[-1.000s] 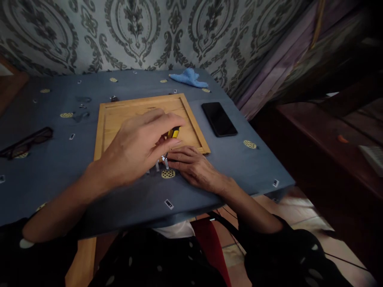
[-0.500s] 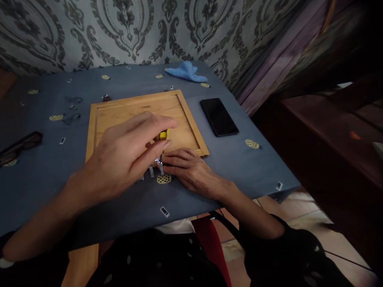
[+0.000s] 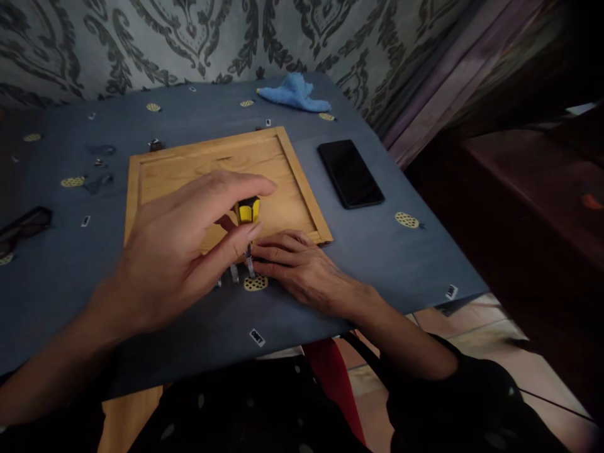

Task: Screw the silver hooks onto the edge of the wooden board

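Observation:
My left hand (image 3: 184, 239) is curled around a screwdriver (image 3: 248, 211) with a yellow and black handle, held upright. Its shaft points down at small metal clips (image 3: 250, 261) along the near edge of a wooden frame (image 3: 302, 182) with a plain panel inside. The screwdriver's tip is too small to make out. Beside it, my right hand (image 3: 302, 267) lies flat with fingers stretched out over the frame's near edge, fingertips close to the nearest clip. My left hand covers much of the frame's near left part.
A black phone (image 3: 352, 174) lies right of the frame, and a blue cloth (image 3: 295, 93) behind it. Dark glasses (image 3: 26, 228) rest at the left. Small dark and metal bits (image 3: 100, 162) lie on the blue tablecloth (image 3: 406, 277). A patterned curtain (image 3: 198, 38) hangs at the back.
The view has shifted slightly. More of the screwdriver's yellow handle shows between my left thumb and fingers. My right hand stays at the frame's near edge.

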`<state>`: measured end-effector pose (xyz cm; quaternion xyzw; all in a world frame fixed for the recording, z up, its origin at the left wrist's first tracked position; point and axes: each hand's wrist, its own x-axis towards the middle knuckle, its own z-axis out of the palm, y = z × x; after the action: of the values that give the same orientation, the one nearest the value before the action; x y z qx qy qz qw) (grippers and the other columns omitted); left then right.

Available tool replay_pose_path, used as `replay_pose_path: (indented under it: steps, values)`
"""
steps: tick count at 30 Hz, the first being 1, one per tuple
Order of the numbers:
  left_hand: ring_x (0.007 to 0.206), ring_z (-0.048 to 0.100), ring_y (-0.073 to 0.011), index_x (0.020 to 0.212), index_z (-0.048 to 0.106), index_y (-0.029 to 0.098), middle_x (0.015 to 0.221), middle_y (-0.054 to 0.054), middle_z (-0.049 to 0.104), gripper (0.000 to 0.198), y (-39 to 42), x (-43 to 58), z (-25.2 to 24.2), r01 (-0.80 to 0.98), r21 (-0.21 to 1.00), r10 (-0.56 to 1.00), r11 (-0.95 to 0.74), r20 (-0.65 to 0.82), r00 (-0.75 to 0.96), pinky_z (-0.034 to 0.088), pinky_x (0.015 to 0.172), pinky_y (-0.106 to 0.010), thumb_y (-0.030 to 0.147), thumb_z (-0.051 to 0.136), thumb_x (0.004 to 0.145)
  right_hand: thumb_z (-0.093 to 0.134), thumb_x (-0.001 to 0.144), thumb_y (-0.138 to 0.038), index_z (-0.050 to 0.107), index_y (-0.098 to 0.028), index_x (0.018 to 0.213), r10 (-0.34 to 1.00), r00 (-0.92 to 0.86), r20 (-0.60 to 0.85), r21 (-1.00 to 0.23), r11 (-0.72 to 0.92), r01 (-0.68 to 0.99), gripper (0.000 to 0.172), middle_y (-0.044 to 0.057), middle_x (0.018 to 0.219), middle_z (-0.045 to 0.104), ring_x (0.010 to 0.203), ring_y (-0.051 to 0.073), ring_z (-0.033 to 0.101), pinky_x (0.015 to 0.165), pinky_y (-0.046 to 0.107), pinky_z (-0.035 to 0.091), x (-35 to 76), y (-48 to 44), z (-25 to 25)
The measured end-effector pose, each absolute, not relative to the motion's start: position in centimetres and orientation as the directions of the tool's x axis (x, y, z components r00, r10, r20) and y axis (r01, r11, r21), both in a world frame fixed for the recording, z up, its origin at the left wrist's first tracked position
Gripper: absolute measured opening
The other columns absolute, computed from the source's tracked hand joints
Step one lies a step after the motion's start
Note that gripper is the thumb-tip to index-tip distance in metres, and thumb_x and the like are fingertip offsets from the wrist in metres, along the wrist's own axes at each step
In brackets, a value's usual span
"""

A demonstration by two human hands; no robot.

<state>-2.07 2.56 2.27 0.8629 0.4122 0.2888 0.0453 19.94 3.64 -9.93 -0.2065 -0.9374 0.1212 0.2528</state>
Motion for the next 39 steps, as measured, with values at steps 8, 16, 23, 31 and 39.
replay_pose_path:
  steps: [8,16,23,31,39]
  values:
    - [0.091,0.075,-0.0148,0.125,0.065,0.022,0.119,0.002,0.075,0.025,3.0,-2.5,2.5,0.650,0.323,0.716,-0.688,0.447,0.536,0.062,0.080,-0.023,0.024,0.060,0.100,0.049,0.103,-0.014,0.067,-0.018,0.133,0.453,-0.793,0.408,-0.338,0.881,0.330,0.036,0.008,0.135,0.072,0.132,0.027,0.058,0.106,0.048,0.047,20.0,3.5,-9.7]
    - [0.085,0.070,-0.0097,0.128,0.064,0.020,0.119,0.002,0.073,0.029,2.3,-2.8,3.3,0.742,0.300,0.777,-0.599,0.442,0.448,0.055,0.083,-0.022,0.033,0.058,0.103,0.047,0.104,-0.014,0.067,-0.018,0.132,0.453,-0.777,0.437,-0.339,0.883,0.325,0.035,0.007,0.137,0.071,0.131,0.025,0.058,0.106,0.047,0.047,19.9,3.5,-10.0]
    - [0.085,0.073,-0.0106,0.127,0.065,0.019,0.120,0.002,0.074,0.028,2.8,-2.9,3.1,0.723,0.247,0.742,-0.645,0.427,0.517,0.057,0.082,-0.021,0.032,0.058,0.102,0.045,0.105,-0.016,0.067,-0.018,0.130,0.437,-0.776,0.454,-0.314,0.894,0.320,0.033,0.006,0.137,0.071,0.129,0.025,0.060,0.105,0.046,0.048,19.9,3.6,-9.8]
    - [0.083,0.072,-0.0097,0.127,0.064,0.023,0.123,0.005,0.073,0.027,2.4,-2.7,2.9,0.754,0.234,0.760,-0.613,0.436,0.482,0.057,0.082,-0.022,0.035,0.056,0.104,0.048,0.104,-0.015,0.068,-0.019,0.131,0.448,-0.778,0.440,-0.324,0.887,0.328,0.033,0.007,0.137,0.071,0.130,0.025,0.059,0.106,0.046,0.047,19.9,3.6,-9.9]
    - [0.079,0.073,-0.0098,0.123,0.067,0.018,0.117,-0.001,0.076,0.025,3.3,-2.6,2.5,0.693,0.230,0.699,-0.684,0.479,0.531,0.059,0.076,-0.019,0.030,0.061,0.102,0.050,0.102,-0.012,0.068,-0.019,0.132,0.452,-0.776,0.440,-0.348,0.882,0.316,0.036,0.008,0.135,0.072,0.132,0.026,0.058,0.107,0.048,0.047,19.9,3.6,-10.0]
